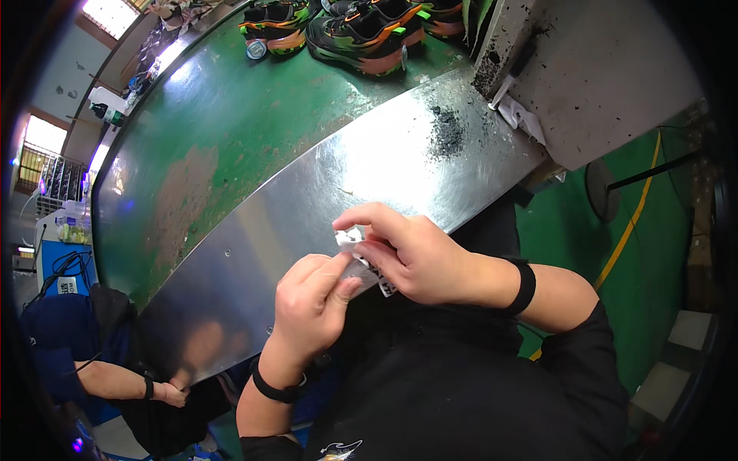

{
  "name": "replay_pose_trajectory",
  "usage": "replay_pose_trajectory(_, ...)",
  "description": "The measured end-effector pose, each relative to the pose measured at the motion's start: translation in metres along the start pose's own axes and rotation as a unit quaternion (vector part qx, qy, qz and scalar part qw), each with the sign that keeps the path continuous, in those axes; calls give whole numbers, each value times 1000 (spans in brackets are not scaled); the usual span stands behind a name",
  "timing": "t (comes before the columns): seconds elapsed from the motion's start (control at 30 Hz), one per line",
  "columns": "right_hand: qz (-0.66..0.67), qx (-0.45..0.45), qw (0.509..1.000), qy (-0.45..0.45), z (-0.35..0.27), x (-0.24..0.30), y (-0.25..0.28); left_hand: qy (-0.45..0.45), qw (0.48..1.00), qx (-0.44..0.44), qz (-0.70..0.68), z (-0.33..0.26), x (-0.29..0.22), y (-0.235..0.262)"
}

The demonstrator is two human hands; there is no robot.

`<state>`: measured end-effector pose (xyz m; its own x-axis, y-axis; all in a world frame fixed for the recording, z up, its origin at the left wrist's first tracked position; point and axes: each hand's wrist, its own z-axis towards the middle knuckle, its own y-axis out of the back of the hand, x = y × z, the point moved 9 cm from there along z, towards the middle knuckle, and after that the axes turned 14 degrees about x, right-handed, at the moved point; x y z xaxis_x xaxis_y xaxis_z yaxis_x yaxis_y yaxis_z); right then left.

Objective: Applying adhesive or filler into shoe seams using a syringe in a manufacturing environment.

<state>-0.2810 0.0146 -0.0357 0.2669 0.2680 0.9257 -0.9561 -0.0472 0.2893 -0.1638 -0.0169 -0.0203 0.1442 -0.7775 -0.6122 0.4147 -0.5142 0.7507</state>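
Note:
My right hand (411,257) is closed over the silver bench strip, pinching a small white crumpled piece (350,237) with dark smudges between thumb and fingers. It looks like tissue or cloth, but its exact kind is unclear. My left hand (311,300) is curled just beside it, its index fingertip against the lower side of the white piece. What lies between the left thumb and fingers is hidden. Under my right hand shows a bit of white with black print (386,289). Both wrists wear black bands.
Black, orange and green sports shoes (365,34) stand on the green table (223,146) at the back. Dark crumbs (446,132) lie on the metal strip (307,184). A pen-like tool (513,75) and white tissue (523,121) rest by the grey machine. Another person's hand (173,393) is at lower left.

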Motion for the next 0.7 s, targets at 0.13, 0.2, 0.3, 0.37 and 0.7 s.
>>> replay_pose_trajectory(0.13, -10, 59, 997, 53, -4, 10, -6, 165, 952, 104, -238, -21, 28, -21)
replay_pose_trajectory(0.2, -115, 80, 975, 170, -14, 33, -10, 158, 872, 111, -450, -28, 23, -40)
replay_pose_trajectory(0.3, -184, 65, 955, 225, -26, 50, -10, 139, 858, 152, -470, -28, 16, -47)
replay_pose_trajectory(0.37, -196, 70, 955, 210, -28, 48, -11, 134, 857, 163, -471, -27, 16, -50)
replay_pose_trajectory(0.7, -133, 93, 953, 256, -30, 65, -6, 109, 822, 162, -536, -31, 2, -51)
